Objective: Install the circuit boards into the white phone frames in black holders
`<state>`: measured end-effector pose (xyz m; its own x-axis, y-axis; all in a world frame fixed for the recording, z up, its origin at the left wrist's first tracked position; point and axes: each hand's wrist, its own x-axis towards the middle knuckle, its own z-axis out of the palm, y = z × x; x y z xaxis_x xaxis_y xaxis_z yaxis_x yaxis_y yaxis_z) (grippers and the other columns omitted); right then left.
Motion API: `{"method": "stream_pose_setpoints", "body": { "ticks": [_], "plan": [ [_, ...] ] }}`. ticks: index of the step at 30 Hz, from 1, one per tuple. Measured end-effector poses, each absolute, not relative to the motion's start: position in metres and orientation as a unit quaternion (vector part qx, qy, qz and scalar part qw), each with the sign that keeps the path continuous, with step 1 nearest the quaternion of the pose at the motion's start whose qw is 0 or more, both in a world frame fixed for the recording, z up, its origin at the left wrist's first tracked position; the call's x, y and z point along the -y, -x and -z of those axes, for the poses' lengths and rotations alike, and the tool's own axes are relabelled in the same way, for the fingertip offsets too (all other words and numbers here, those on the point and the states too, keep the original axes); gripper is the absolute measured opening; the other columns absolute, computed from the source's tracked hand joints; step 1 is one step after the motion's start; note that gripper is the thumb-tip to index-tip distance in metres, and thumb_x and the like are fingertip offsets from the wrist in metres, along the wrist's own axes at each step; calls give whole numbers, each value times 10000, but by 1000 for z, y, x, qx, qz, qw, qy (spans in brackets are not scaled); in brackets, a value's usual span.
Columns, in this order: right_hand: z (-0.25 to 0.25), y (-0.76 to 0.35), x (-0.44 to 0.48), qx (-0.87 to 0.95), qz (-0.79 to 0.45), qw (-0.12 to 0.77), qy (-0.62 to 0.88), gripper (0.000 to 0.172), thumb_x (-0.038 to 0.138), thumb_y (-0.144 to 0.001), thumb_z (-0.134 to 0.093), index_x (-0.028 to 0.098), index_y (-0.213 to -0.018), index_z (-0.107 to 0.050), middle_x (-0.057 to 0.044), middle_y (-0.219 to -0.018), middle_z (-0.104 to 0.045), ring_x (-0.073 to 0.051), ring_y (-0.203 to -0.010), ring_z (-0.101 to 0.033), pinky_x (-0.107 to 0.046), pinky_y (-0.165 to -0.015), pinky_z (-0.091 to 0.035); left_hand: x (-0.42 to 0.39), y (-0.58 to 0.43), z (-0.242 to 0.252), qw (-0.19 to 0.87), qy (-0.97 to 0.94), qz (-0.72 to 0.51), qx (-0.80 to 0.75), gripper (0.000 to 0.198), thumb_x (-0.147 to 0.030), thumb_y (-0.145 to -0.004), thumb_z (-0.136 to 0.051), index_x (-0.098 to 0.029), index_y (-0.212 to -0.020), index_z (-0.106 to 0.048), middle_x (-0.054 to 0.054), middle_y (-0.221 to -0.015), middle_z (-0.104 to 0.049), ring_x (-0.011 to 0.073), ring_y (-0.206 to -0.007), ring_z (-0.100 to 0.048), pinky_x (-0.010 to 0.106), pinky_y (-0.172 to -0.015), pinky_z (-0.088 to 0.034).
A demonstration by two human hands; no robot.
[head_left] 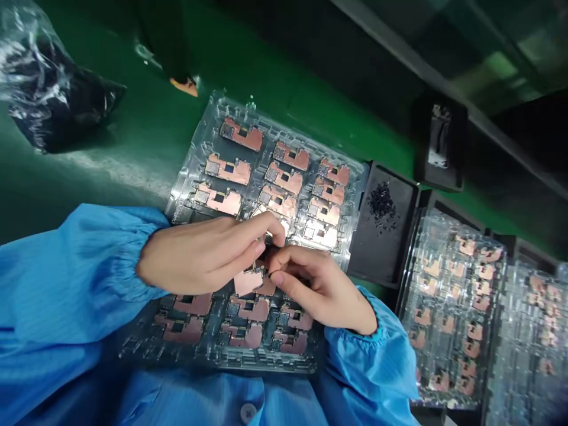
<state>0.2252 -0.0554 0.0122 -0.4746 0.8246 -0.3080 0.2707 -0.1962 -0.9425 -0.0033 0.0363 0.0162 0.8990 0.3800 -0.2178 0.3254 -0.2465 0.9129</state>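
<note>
My left hand [204, 254] and my right hand [319, 290] meet over a transparent plastic tray [194, 155] and pinch a copper-coloured circuit board [247, 283] between their fingertips. The fingers hide part of that board. It is lifted slightly above the tray's lower rows. Several similar boards [242, 135] lie in the tray's compartments around my hands, with dark chips showing on their copper surfaces. Blue cuffed sleeves [84, 278] cover both my forearms.
A black tray [381, 248] holding a heap of small dark parts [381, 206] lies right of the boards. Further right are more transparent trays of boards [452, 313]. Black bagging in plastic wrap [48, 94] lies at upper left on the green surface [133, 136].
</note>
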Motion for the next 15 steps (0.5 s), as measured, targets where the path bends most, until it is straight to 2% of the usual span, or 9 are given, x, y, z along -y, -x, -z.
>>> {"method": "stream_pose_setpoints", "body": {
  "ticks": [4, 10, 15],
  "plan": [
    [-10, -224, 53, 586, -646, 204, 445, 115, 262, -1014, -595, 176, -955, -642, -2, -807, -628, -111, -685, -549, -254, -630, -468, -31, 3, -15, 594, -775, -21, -214, 169, -210, -1060, -340, -234, -1147, -484, -59, -685, -613, 111, -496, -538, 258, -504, -351],
    [-6, -225, 52, 560, -689, 206, 411, 94, 252, -1006, -614, 173, -963, -640, 6, -822, -633, -101, -706, -557, -249, -644, -463, -29, 3, -16, 572, -793, -28, -208, 170, -205, -1061, -332, -236, -1139, -480, -67, -664, -555, 106, -453, -452, 255, -470, -338],
    [-3, -226, 53, 521, -715, 199, 422, 113, 278, -992, -638, 178, -940, -636, 17, -803, -610, -101, -687, -519, -251, -629, -449, -26, 4, -14, 550, -807, -32, -212, 179, -222, -1067, -327, -231, -1151, -485, -50, -723, -587, 112, -500, -492, 258, -509, -359]
  ]
}}
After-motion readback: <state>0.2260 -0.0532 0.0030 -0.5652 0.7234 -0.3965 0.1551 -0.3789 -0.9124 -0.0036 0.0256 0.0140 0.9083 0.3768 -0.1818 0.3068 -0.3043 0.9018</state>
